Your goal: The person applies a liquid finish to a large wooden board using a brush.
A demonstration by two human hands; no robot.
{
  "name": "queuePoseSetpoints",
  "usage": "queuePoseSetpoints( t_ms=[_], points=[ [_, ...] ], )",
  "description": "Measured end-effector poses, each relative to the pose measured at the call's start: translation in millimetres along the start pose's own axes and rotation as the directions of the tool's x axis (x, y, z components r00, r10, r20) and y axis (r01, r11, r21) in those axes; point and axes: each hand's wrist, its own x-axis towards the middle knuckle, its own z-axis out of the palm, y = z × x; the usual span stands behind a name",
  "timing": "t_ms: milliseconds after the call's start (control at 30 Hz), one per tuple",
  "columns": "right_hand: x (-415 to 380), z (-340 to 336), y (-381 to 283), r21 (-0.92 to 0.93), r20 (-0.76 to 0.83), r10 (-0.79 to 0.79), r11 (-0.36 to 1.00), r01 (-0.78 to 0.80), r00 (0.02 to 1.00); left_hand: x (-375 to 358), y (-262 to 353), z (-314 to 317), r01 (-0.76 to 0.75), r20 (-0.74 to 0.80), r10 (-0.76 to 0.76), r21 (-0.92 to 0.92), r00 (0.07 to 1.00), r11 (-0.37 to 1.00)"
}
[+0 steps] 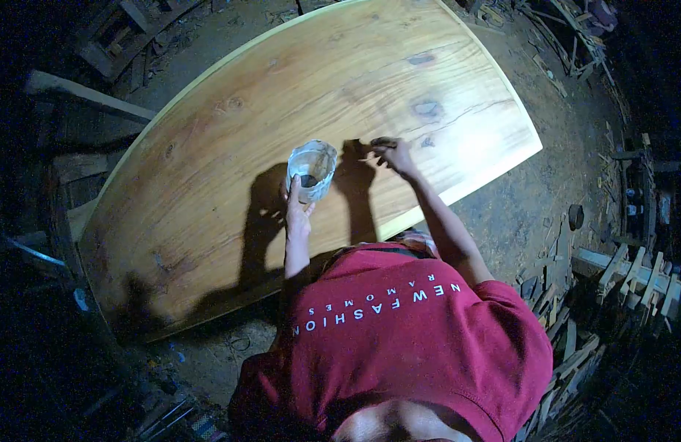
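Note:
A large wooden panel (208,184) with visible grain and knots lies below both hands. My left hand (298,210) is closed round the lower side of a whitish, translucent cup (312,169), held tilted over the panel so its inside shows; something dark is at its bottom. To the right of the cup, my right hand (398,157) has its fingers closed on a small dark object (385,141), too small to name. Shadows of both hands and the cup fall on the panel.
Under and beside the panel's left end are wooden beams (97,99). Scrap wood (639,276) is stacked at the right, with more sticks at the lower right and upper right. A small part of another person (602,15) shows at the top right.

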Motion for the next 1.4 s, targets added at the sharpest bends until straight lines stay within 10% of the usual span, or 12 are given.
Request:
queuePoseSetpoints(
  t_ms=[167,333,533,767,1067,1233,1300,1400],
  points=[
    [17,-66,33,0.065,-0.318,-0.072,0.993,0.097,0.946,3,0,-1,-0.011,0.046,0.011,0.003,0.999,1.0],
    [3,-27,19,-0.809,-0.297,-0.58,0.575,0.123,0.759,3,4,0,0.018,0.084,-0.019,0.018,0.996,1.0],
    [-49,56,11,-0.803,0.132,-0.431,0.482,0.351,0.893,-12,12,8,-0.037,0.124,0.032,0.034,0.992,0.999],
    [-48,-10,23,-0.376,-0.187,-0.241,0.913,0.157,0.952,-2,9,3,-0.007,0.131,-0.002,0.064,0.991,0.998],
    [-49,18,38,-0.857,-0.153,-0.461,0.502,0.115,0.874,4,9,-4,0.037,0.187,-0.046,0.055,0.981,0.998],
    [-99,69,10,-0.749,-0.045,-0.493,0.592,0.297,0.869,-14,19,-1,-0.007,0.248,-0.01,0.069,0.969,0.998],
    [-108,60,8,-0.336,-0.07,-0.295,0.906,0.256,0.953,-10,19,1,-0.009,0.218,-0.008,0.074,0.976,0.997],
    [-99,15,24,-0.006,-0.159,-0.007,1.0,0.006,0.987,-2,13,-3,0.001,0.185,-0.014,0.074,0.983,0.997]
  ],
)
